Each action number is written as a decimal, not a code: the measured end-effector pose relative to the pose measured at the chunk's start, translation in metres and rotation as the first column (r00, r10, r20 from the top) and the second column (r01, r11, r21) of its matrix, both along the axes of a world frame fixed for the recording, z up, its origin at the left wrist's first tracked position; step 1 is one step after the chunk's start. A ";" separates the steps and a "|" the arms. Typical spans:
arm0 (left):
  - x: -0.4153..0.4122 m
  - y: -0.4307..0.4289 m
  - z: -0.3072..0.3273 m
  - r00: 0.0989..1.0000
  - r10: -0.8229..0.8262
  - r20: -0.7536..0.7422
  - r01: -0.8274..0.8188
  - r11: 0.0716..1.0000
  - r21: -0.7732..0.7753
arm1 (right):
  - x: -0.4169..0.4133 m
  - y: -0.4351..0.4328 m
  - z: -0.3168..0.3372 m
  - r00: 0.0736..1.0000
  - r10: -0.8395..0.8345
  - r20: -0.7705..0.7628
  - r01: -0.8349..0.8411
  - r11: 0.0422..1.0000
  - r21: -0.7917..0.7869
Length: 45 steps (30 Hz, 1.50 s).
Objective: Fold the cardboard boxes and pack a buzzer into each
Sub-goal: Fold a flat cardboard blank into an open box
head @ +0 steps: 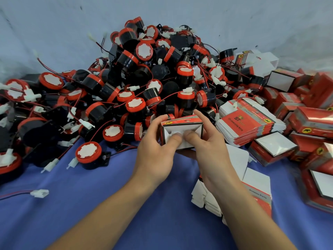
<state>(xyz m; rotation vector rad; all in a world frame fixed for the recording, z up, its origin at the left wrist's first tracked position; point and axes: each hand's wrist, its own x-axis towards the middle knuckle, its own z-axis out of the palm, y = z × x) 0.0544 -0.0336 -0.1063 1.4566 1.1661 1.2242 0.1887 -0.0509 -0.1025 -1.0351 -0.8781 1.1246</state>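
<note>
Where legible, "ST" on flat boxes [246, 121]

My view is bright and evenly lit from above. Soft shadow sits under my right hand [210, 150]. Glossy boxes [313, 121] at 3 o'clock show glare; edges curve and blur.

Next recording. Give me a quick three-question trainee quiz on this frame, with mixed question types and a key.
1. True or false: the left hand and the right hand both hold the box.
2. Multiple choice: the stack of flat boxes lies (a) left of the hands, (b) right of the hands, (c) between the hands.
3. Fill in: the buzzer pile sits on a ___ cloth.
Key: 1 true; 2 b; 3 blue.
</note>
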 end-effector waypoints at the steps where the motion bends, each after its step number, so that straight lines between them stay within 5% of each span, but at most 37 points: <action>1: -0.001 0.001 0.000 1.000 0.007 0.018 -0.007 1.000 -0.022 | 0.000 0.000 0.000 1.000 0.017 -0.019 -0.017 1.000 -0.002; 8: -0.003 0.005 0.000 0.992 -0.028 0.121 0.039 0.995 -0.096 | -0.003 -0.004 0.003 0.997 0.083 -0.009 -0.083 0.996 0.015; 14: -0.008 0.006 0.005 0.977 -0.100 0.186 0.114 0.991 -0.068 | -0.003 -0.005 0.010 0.983 0.070 -0.172 -0.068 0.998 0.017; 17: -0.008 0.006 0.003 0.998 -0.004 0.058 0.003 1.000 0.021 | -0.001 -0.004 0.008 0.970 -0.032 -0.242 0.022 0.999 -0.045; 21: -0.010 0.002 0.002 0.919 0.226 -0.322 -0.117 0.939 0.324 | -0.006 -0.006 0.007 0.998 0.036 -0.050 -0.034 0.999 0.037; 23: -0.007 -0.001 0.006 0.850 0.275 -0.450 -0.051 0.892 0.448 | -0.009 -0.005 0.004 0.996 0.085 0.020 -0.085 0.996 0.028; 26: -0.011 0.001 0.013 0.865 0.124 -0.487 0.135 0.876 0.463 | -0.006 -0.001 0.001 0.999 0.006 -0.042 -0.007 1.000 -0.027; 28: -0.018 0.004 0.012 0.917 -0.002 -0.400 0.196 0.874 0.445 | 0.003 0.002 0.004 0.971 -0.016 -0.239 -0.010 0.994 -0.106; 31: -0.024 0.011 0.011 0.994 -0.048 -0.100 0.077 0.945 0.316 | 0.015 0.000 0.009 0.914 0.075 -0.399 -0.162 0.969 -0.189; 36: -0.029 0.030 0.013 0.981 -0.057 0.183 0.056 0.998 0.011 | 0.015 -0.002 0.010 0.832 0.351 -0.431 -0.482 0.841 -0.245; 42: -0.035 0.033 0.028 0.945 -0.051 0.322 0.111 0.979 -0.171 | 0.024 -0.003 0.011 0.643 0.611 -0.462 -0.733 0.666 -0.138; 45: -0.040 0.034 0.036 0.926 -0.021 0.376 0.116 0.965 -0.233 | 0.021 0.000 0.006 0.719 0.565 -0.406 -0.673 0.712 -0.201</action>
